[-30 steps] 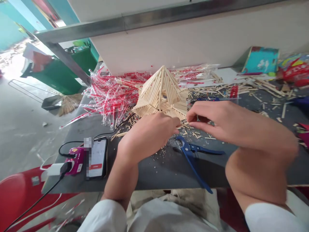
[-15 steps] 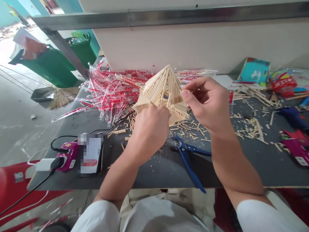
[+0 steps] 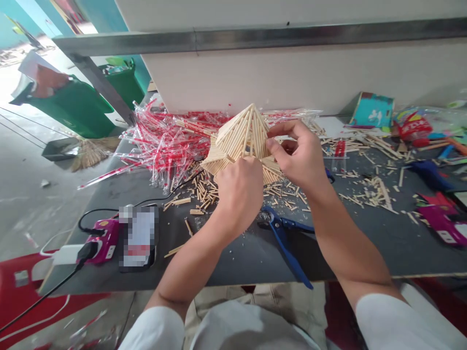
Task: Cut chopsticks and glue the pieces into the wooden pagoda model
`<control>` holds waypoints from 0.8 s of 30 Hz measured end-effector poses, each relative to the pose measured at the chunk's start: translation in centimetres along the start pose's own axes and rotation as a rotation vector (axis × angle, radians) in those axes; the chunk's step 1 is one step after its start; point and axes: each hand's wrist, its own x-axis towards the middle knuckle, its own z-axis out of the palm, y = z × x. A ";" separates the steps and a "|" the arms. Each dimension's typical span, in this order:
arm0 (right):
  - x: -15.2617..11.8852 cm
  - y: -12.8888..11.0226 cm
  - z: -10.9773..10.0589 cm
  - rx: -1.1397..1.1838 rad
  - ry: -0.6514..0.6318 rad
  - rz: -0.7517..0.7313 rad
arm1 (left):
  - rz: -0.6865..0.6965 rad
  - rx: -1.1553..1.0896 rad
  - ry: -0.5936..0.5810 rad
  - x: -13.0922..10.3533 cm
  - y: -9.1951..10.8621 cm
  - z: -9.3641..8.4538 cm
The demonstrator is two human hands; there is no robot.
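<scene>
A model built of thin wooden sticks (image 3: pixel 237 131) stands above the table, with a pointed roof on top and a flared lower tier. My left hand (image 3: pixel 241 192) is closed at its near side, the fingers curled against the lower tier and partly hidden from view. At the right edge of the roof, the thumb and fingertips of my right hand (image 3: pixel 299 153) pinch the sticks; whether a loose piece is between them I cannot tell. Blue-handled cutters (image 3: pixel 282 238) lie on the table just below my hands.
Red-and-clear plastic wrappers (image 3: pixel 171 141) heap behind and left of the model. Stick offcuts (image 3: pixel 207 189) litter the dark table (image 3: pixel 226 267). A phone (image 3: pixel 140 238) lies beside a purple power adapter (image 3: pixel 105 238) with cables. Another purple adapter (image 3: pixel 438 218) is at right. A metal rail (image 3: pixel 255 39) crosses behind.
My right hand has moved left, closer against the roof's edge. My left hand has shifted slightly right at the model's front. The view has shifted a little.
</scene>
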 end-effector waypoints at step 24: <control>4.7 0.6 -0.3 0.257 -0.078 0.034 | -0.036 0.001 0.060 0.6 1.2 1.5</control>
